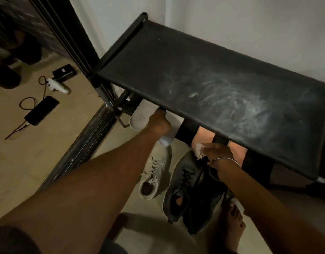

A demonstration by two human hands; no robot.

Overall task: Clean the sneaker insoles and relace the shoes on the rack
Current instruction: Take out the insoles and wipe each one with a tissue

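Left hand reaches under the rack's front edge, fingers wrapped on a white sneaker on the lower shelf. Right hand, bangle at wrist, pinches a crumpled white cloth by the same edge. On the floor below: another white sneaker, laced, beside a dark pair.

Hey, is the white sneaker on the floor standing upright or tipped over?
Upright. The white sneaker rests on its sole on the floor, with its laces and open collar facing up, beside the dark sneakers.
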